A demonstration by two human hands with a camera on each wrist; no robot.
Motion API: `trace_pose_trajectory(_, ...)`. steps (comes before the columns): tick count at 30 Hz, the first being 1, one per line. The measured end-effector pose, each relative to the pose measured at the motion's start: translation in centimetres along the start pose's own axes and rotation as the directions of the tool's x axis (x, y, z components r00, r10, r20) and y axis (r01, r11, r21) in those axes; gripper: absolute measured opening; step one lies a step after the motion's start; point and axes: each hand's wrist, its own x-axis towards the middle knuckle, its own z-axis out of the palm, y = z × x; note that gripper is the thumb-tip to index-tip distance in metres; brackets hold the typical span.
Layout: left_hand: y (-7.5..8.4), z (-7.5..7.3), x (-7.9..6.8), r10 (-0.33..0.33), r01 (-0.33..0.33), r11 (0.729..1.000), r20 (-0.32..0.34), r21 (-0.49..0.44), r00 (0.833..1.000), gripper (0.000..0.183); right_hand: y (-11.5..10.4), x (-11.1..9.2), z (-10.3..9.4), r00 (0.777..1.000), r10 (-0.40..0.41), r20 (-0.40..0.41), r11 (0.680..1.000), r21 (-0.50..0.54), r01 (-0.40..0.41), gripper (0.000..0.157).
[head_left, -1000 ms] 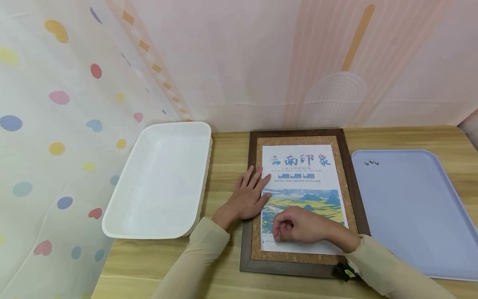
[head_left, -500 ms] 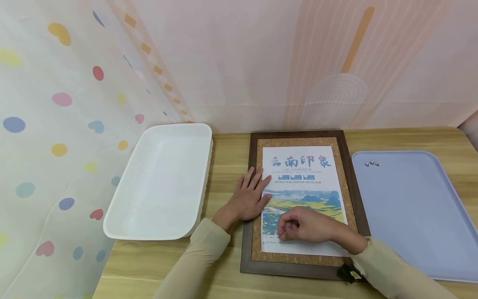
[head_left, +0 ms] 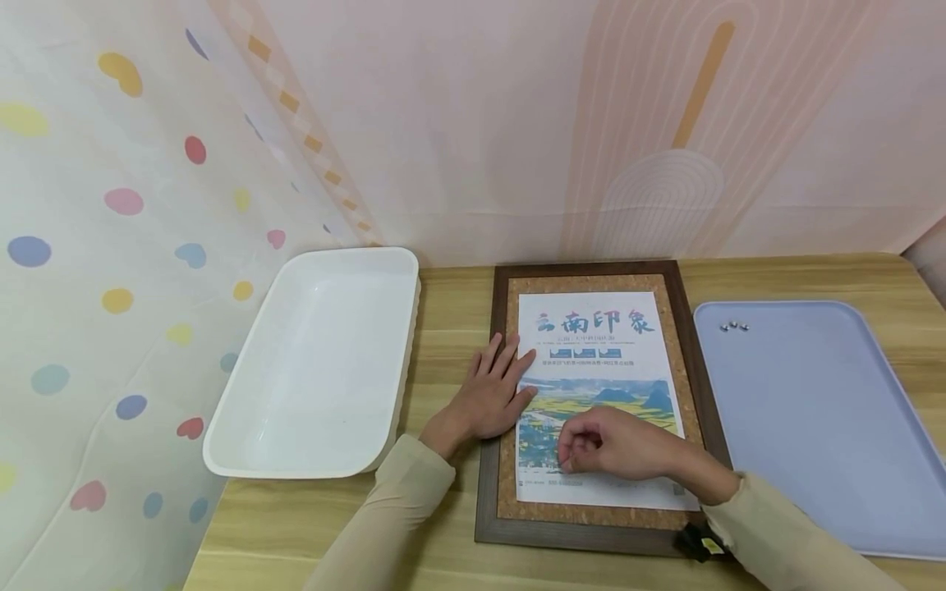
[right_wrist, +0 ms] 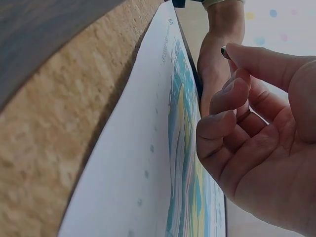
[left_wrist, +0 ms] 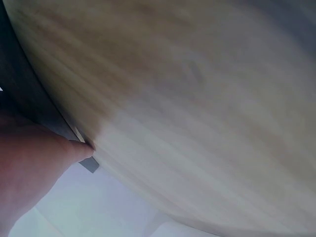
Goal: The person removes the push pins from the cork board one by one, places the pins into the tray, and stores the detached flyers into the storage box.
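Observation:
A printed poster [head_left: 591, 328] with a landscape picture lies on a cork board [head_left: 510, 505] in a dark wooden frame [head_left: 562, 535]. With fingers spread, my left hand [head_left: 484, 402] rests across the frame's left side, its fingertips on the poster's left edge. Over the lower part of the poster hovers my right hand [head_left: 613, 443], fingers curled. Between its thumb and a fingertip it pinches a small shiny metal pushpin [right_wrist: 225, 52], mostly hidden by the fingers. In the left wrist view part of my left hand [left_wrist: 39, 163] shows against the dark frame.
A deep white tray [head_left: 325, 361] stands left of the board. On the right lies a shallow blue tray [head_left: 813, 394] with a few small silver pushpins [head_left: 734, 327] near its far left corner. The wooden table [head_left: 451, 287] meets a patterned curtain behind.
My right hand has shifted a little to the right over the lower part of the poster, still pinching the pushpin. My left hand has stayed in place.

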Motion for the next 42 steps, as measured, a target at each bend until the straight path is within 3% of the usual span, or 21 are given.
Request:
trace_pose_trajectory(15, -0.2, 0.3, 0.0, 0.009, -0.009, 1.000, -0.009, 0.013, 1.000, 0.059, -0.1, -0.8, -0.8, 0.999, 0.037, -0.024, 0.999, 0.015, -0.037, 0.011)
trace_pose_trajectory(30, -0.3, 0.2, 0.0, 0.019, -0.019, 1.000, -0.013, 0.012, 1.000, 0.059, 0.0, -1.5, -1.7, 0.994, 0.055, -0.098, 0.997, -0.043, -0.060, 0.007)
trace_pose_trajectory(42, -0.4, 0.3, -0.1, 0.034, -0.034, 0.999, -0.022, -0.001, 0.999, 0.059, 0.7, -2.6, -3.0, 0.989, 0.048, -0.140, 0.999, -0.003, -0.049, 0.008)
